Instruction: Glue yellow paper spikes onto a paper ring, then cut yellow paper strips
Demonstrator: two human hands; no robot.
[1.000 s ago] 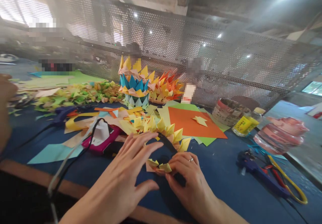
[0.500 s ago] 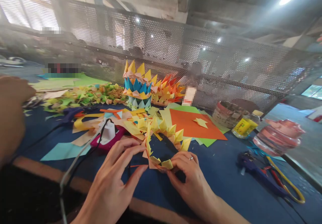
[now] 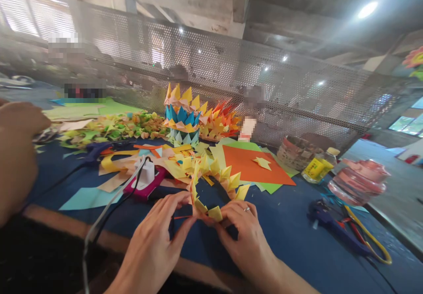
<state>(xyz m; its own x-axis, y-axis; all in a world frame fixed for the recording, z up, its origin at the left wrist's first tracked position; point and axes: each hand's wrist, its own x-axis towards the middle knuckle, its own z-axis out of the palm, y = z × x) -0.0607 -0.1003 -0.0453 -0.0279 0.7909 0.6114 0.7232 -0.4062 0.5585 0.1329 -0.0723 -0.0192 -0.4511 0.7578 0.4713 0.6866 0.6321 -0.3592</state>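
Observation:
A curved paper band with pointed yellow folds (image 3: 215, 214) lies between my hands above the dark blue table (image 3: 264, 232). My left hand (image 3: 155, 237) pinches its left end, thumb below and fingers behind. My right hand (image 3: 243, 230), with a ring on one finger, grips the near edge of the same band between thumb and fingertips. Its far side curls round with a row of yellow points (image 3: 234, 180). Just beyond stand stacked paper crowns (image 3: 182, 118) in yellow, blue and pale green.
Orange and green paper sheets (image 3: 244, 162) lie behind the band. At right are a blue glue gun (image 3: 340, 230), yellow-handled scissors (image 3: 370, 237), a bottle (image 3: 319, 166) and a pink jug (image 3: 358, 181). A magenta power strip (image 3: 150, 184) with cables sits left. Another person's arm (image 3: 18, 153) reaches in.
My left hand's fingers have closed in on the band's left end, and the band's near side has bent slightly. My right hand keeps its grip. The camera view has shifted a little.

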